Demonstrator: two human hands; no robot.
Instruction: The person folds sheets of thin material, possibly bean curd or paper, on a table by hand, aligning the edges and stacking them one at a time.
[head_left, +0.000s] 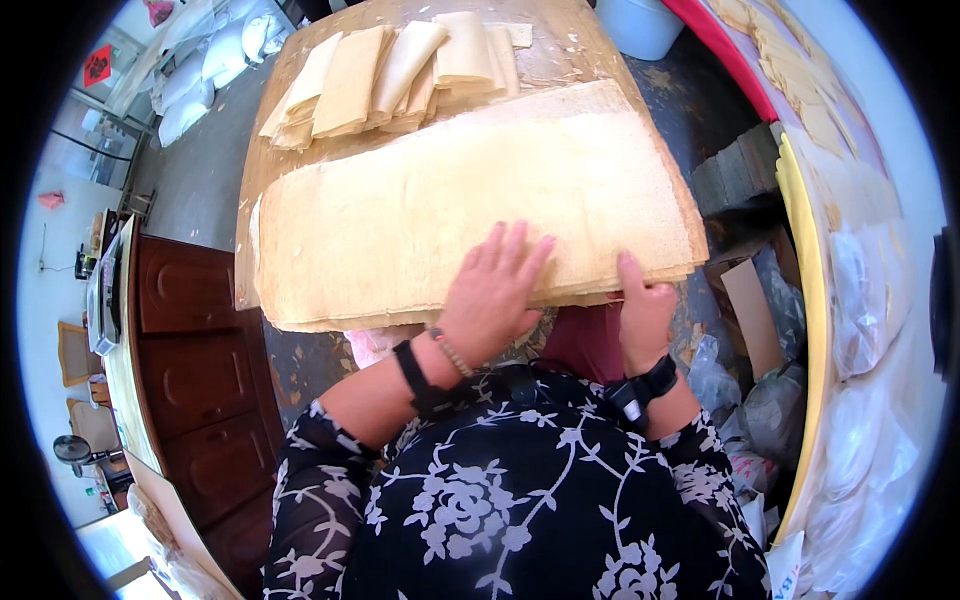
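Observation:
A broad stack of thin pale-yellow sheets (390, 217), which look like dried tofu skin, lies in front of me and overhangs the near edge of the table. My left hand (491, 296) rests palm down on the top sheet near its front edge, fingers spread, gripping nothing. At the near right edge, my right hand (646, 319) pinches the stack's rim, thumb on top and fingers curled at the border. How many layers it holds is hidden. Beyond the stack, several folded bundles of similar sheets (349, 82) lie partly overlapping.
The wooden table (555, 56) bears scattered flakes. To the left stands a dark red wooden cabinet (187, 285). On the right are grey blocks (735, 169), a cardboard flap (752, 319), plastic bags (776, 405) and a yellow-edged surface (799, 300). A pale blue tub (641, 30) stands behind.

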